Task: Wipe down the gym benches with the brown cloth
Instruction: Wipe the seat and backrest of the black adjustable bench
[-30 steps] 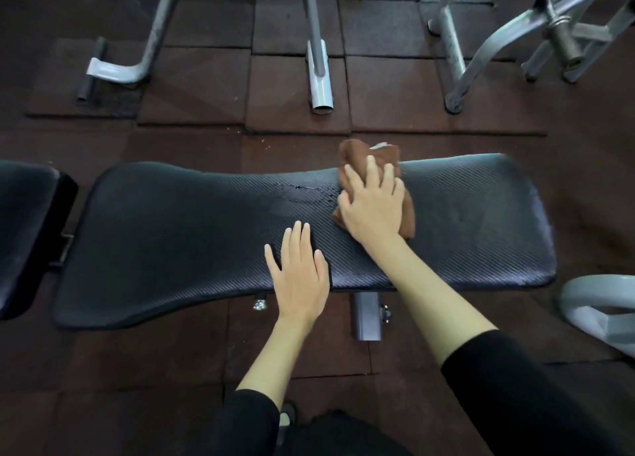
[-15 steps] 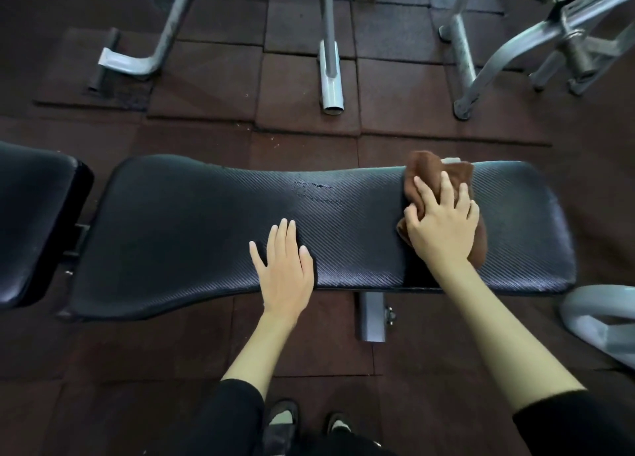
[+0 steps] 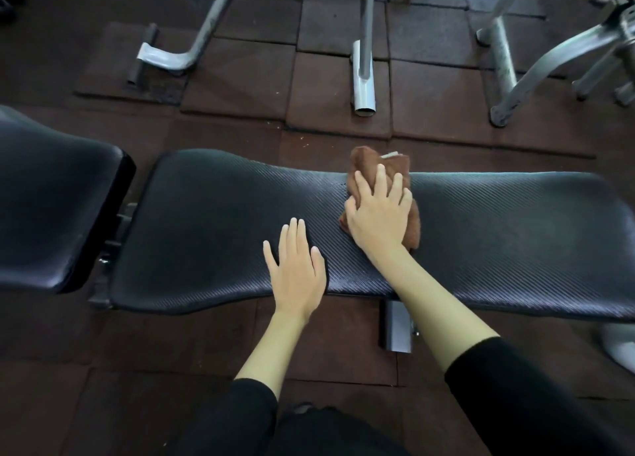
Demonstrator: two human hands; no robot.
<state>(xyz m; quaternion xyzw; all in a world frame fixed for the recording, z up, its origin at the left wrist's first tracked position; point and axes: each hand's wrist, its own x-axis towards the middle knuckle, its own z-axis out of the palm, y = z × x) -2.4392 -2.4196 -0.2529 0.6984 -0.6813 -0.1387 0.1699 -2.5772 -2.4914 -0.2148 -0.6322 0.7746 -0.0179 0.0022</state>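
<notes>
A long black padded gym bench (image 3: 213, 235) with a ribbed surface lies across the view. The bunched brown cloth (image 3: 364, 162) rests on its middle, reaching past the far edge. My right hand (image 3: 379, 215) presses flat on the cloth, fingers spread over it. My left hand (image 3: 297, 273) lies flat on the bench's near edge, just left of the right hand, fingers apart and holding nothing. A second black pad (image 3: 51, 208) sits at the left, separated from the bench by a narrow gap.
Grey metal frame legs (image 3: 364, 77) of gym machines stand on the dark rubber floor tiles behind the bench, with more tubing (image 3: 536, 64) at the far right. A steel support post (image 3: 397, 325) shows under the bench. A white curved base (image 3: 618, 345) sits at the right edge.
My right hand slid the cloth to the right end of the bench, then back left to the middle. My left hand stayed on the near edge.
</notes>
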